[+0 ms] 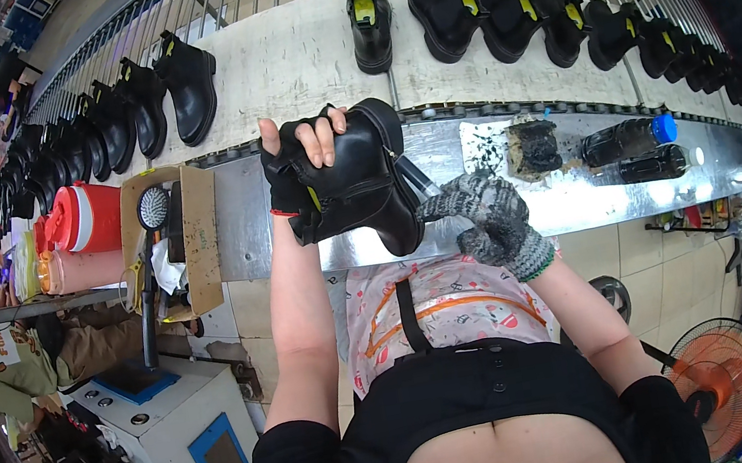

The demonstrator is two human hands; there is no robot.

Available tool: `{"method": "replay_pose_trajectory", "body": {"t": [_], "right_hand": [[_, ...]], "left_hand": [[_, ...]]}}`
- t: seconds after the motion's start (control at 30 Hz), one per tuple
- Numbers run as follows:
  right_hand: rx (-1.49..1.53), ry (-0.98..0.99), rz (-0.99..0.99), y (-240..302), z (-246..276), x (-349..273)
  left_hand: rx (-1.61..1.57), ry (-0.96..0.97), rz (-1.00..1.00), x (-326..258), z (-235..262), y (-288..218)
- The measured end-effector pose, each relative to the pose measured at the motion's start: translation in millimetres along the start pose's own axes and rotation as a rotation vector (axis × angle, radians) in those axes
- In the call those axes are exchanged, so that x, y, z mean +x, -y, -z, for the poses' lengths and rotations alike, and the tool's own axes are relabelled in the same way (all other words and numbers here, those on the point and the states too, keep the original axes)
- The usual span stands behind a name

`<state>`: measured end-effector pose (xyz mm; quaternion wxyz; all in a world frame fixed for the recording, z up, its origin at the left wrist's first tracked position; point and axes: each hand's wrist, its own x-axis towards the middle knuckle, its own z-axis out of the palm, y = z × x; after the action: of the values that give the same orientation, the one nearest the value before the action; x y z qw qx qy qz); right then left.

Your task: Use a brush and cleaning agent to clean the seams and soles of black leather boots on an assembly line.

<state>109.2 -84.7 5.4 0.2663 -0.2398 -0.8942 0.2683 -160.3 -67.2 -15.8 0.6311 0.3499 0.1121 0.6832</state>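
My left hand [303,150], in a black fingerless glove, grips a black ankle boot [358,184] by its upper, holding it sideways above the metal bench edge [581,196]. My right hand [486,217], in a grey knit glove, holds a dark tool [420,182] against the boot's sole side. Beyond the boot runs a pale conveyor belt [293,58] carrying several black boots with yellow insoles [371,23].
A dirty sponge block [534,148] and two dark bottles [630,139] lie on the bench to the right. At left sit a cardboard box with a round brush [154,207], a red jug [89,217] and a white machine [179,430]. An orange fan [724,378] stands lower right.
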Motion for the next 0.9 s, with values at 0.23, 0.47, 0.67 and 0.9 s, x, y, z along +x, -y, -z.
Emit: {"method": "replay_pose_trajectory", "body": {"t": [0.23, 0.47, 0.67, 0.9], "right_hand": [[0.122, 0.013, -0.062, 2, -14, -2], [0.327, 0.147, -0.048, -16, -12, -5], [0.389, 0.211, -0.144, -19, -4, -23], [0.62, 0.233, -0.509, -21, -10, -48]], "left_hand": [[-0.033, -0.03, -0.062, -5, 24, -9], [-0.097, -0.139, -0.05, -8, 35, -11], [-0.103, -0.189, -0.046, -6, 56, -11], [0.046, -0.491, 0.011, 0, 86, -8]]}}
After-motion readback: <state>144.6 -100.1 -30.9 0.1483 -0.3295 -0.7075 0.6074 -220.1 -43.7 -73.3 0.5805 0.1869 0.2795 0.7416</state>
